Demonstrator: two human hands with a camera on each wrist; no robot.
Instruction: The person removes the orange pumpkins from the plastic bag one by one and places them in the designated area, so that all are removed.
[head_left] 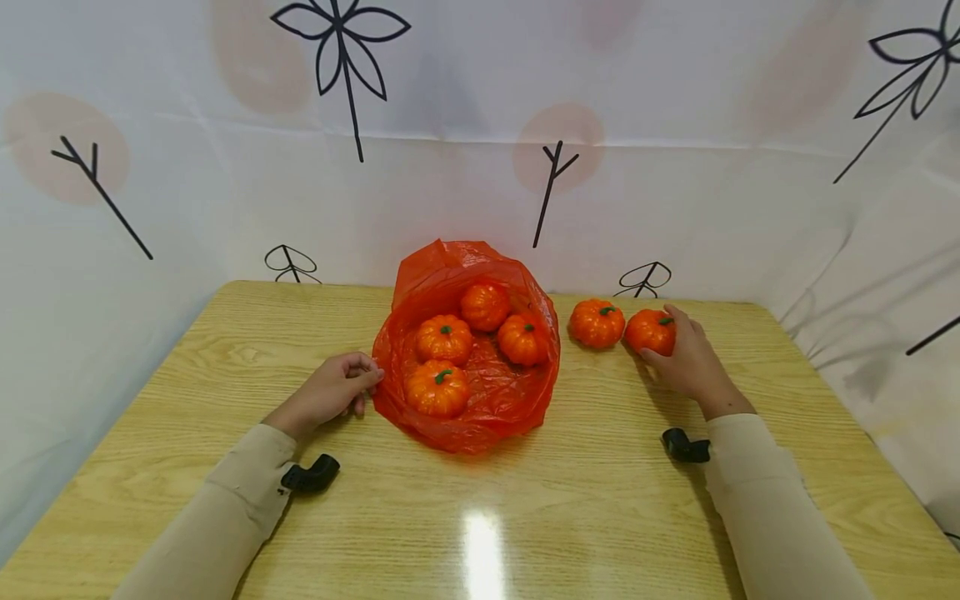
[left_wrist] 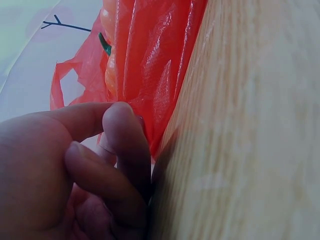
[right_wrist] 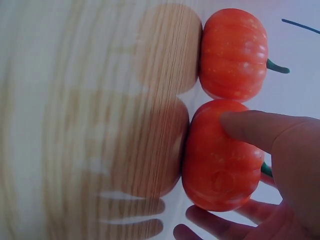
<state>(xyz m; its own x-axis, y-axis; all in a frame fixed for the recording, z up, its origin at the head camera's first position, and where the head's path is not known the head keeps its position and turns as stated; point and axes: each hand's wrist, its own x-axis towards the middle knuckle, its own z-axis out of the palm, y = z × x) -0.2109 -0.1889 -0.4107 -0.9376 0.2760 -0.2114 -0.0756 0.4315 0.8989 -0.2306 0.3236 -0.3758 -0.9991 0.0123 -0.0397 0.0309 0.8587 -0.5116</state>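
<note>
A red plastic bag [head_left: 491,429] stands with its mouth spread wide on the table, several small orange pumpkins [head_left: 440,389] with green stems inside it. My left hand [head_left: 333,392] pinches the bag's left edge between thumb and forefinger; the left wrist view shows the fingertips right at the red plastic [left_wrist: 155,65]. To the right of the bag, my right hand [head_left: 690,358] grips a pumpkin [head_left: 649,332] from its right side, thumb on the near face and fingers round the far side. Directly left of that pumpkin sits another pumpkin [head_left: 597,323], close against it in the right wrist view.
The wooden table [head_left: 420,525] reaches back to a white cloth [head_left: 450,192] printed with black plant drawings. A dark curved piece [head_left: 311,475] is at the left wrist, and a similar one [head_left: 685,446] at the right. Light glares off the table's front.
</note>
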